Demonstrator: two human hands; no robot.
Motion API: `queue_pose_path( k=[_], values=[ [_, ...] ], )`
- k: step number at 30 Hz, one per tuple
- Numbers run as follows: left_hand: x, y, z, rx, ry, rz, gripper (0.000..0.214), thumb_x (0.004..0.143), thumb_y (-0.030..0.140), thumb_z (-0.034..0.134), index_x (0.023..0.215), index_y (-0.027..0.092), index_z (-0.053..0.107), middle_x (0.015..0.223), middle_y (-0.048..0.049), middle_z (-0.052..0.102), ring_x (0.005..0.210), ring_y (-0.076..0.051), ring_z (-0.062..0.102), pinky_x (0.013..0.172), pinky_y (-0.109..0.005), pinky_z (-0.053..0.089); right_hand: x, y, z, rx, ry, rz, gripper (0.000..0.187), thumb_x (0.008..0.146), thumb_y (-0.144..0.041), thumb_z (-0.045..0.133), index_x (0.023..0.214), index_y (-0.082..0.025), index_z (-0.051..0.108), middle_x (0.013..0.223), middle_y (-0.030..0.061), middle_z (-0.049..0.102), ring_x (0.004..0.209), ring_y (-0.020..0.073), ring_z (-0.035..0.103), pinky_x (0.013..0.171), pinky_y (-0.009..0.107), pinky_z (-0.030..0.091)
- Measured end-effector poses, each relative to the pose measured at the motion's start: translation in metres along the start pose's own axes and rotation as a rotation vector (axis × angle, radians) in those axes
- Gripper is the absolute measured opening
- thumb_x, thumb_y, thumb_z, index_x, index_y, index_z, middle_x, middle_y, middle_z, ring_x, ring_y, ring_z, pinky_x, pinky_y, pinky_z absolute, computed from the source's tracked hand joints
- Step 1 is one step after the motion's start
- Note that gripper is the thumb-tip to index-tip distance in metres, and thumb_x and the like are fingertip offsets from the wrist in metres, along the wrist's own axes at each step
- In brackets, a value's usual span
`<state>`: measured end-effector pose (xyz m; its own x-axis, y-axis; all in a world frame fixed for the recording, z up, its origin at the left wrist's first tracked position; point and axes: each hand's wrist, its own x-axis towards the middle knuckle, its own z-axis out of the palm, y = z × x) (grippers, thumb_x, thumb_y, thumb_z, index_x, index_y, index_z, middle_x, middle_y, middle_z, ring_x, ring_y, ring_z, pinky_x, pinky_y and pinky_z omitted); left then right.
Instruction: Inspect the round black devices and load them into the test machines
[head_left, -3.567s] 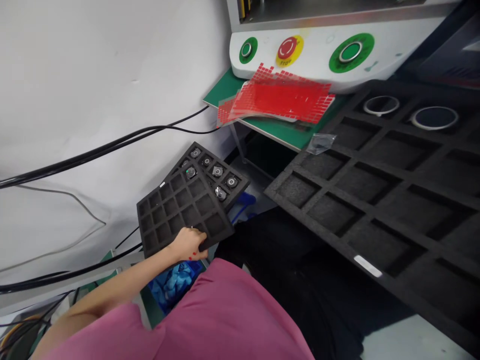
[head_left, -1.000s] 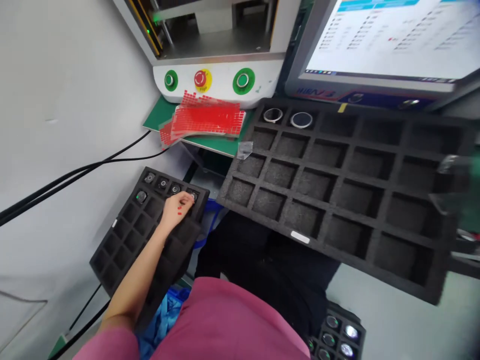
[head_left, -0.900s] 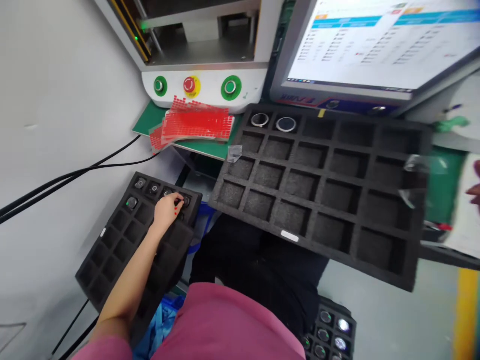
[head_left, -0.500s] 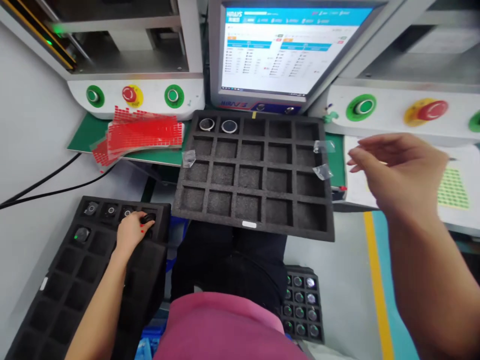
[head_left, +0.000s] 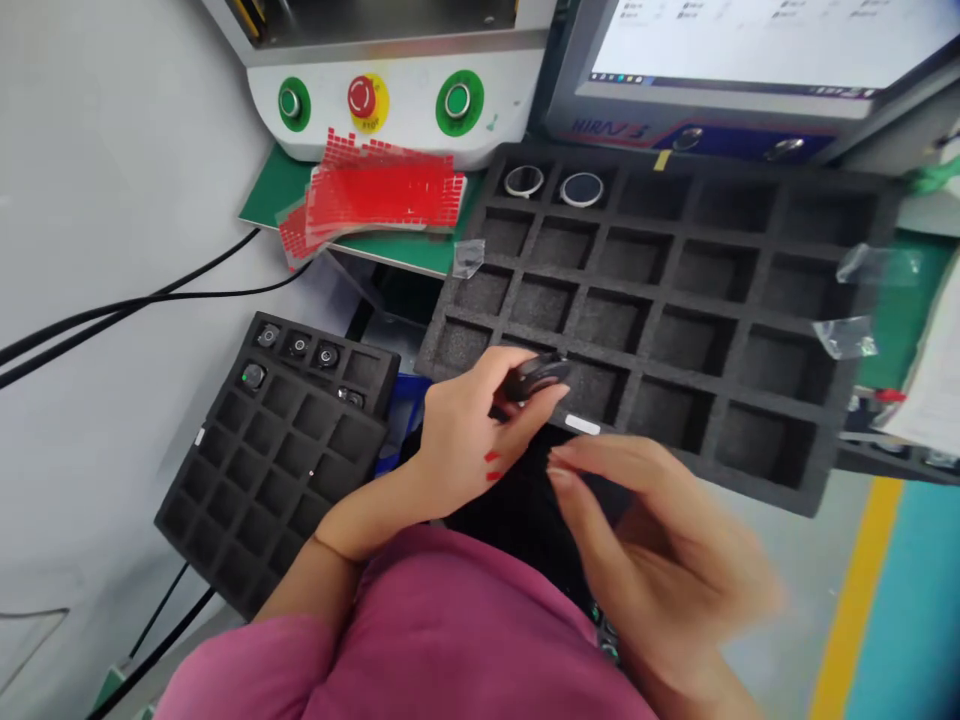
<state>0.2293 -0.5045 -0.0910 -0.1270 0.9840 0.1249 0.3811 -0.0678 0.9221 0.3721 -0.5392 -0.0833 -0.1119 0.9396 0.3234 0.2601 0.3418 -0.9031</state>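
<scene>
Head view. Left hand [head_left: 469, 435] pinches a small dark round part [head_left: 534, 377] between thumb and fingertips, held over the near edge of the large black foam tray [head_left: 750, 305]. The part sits just above the tray's front row of pockets, near the white label [head_left: 583, 425] on the tray's front wall. Red marks visible on the left hand's fingernails.

Right hand [head_left: 660, 540] is blurred, fingers spread loosely and pointing toward the left hand; it holds nothing, fingertips just beside the left hand, not touching the part as far as can be told.

Large foam tray: two ring-shaped parts [head_left: 551, 185] in the two far-left pockets of the back row. Small clear plastic scraps [head_left: 851, 335] lie at its right side and one at its left edge.

Small black foam tray [head_left: 277, 470] lies lower left, tilted, with a few round parts [head_left: 298, 345] in its far row and one with a green spot below them.

Behind: white machine panel with two green buttons [head_left: 458, 101] and a red stop button [head_left: 361, 97]; a stack of red sticker sheets [head_left: 375, 195] on a green mat; a monitor edge [head_left: 712, 95] at top right. Black cables [head_left: 112, 310] run along the wall, left.
</scene>
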Motion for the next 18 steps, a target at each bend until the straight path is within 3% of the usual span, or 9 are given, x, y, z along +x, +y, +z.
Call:
queue_pose_path(
  k=[4,8,13,18],
  values=[
    [-0.0006,0.0029,0.0063,0.125,0.066,0.198,0.01,0.091,0.027,0.071,0.096,0.021,0.064,0.077,0.0026,0.07,0.064,-0.009,0.066,0.063,-0.019,0.053,0.0024,-0.0062,0.0119,-0.01,-0.032,-0.053,0.022,0.088,-0.006,0.068,0.103,-0.021,0.069,0.092,0.0032,0.072,0.077,0.0157,0.07,0.067,0.026,0.06],
    [-0.0006,0.0037,0.0053,0.213,0.083,0.286,0.01,0.093,0.026,0.069,0.099,0.021,0.063,0.08,0.0018,0.072,0.068,-0.01,0.069,0.065,-0.019,0.053,0.0003,-0.0049,0.0098,-0.003,-0.028,-0.052,0.024,0.087,-0.004,0.068,0.1,-0.024,0.07,0.091,0.0024,0.071,0.077,0.0165,0.069,0.066,0.028,0.062],
    [-0.0017,0.0019,0.0062,0.23,0.083,0.306,0.011,0.093,0.026,0.069,0.102,0.021,0.064,0.084,0.0003,0.074,0.074,-0.012,0.071,0.07,-0.022,0.055,0.0002,-0.0021,0.0101,0.013,-0.042,-0.03,0.024,0.086,-0.004,0.07,0.1,-0.023,0.07,0.091,0.0011,0.07,0.078,0.0153,0.068,0.067,0.027,0.061],
    [-0.0033,0.0038,0.0061,0.239,0.071,0.264,0.012,0.092,0.028,0.07,0.101,0.022,0.065,0.076,0.0027,0.071,0.066,-0.011,0.069,0.064,-0.021,0.052,0.0042,-0.0057,0.0066,0.002,-0.085,-0.071,0.02,0.087,-0.004,0.067,0.096,-0.022,0.067,0.088,0.0013,0.068,0.075,0.0143,0.067,0.064,0.026,0.059]
  ],
)
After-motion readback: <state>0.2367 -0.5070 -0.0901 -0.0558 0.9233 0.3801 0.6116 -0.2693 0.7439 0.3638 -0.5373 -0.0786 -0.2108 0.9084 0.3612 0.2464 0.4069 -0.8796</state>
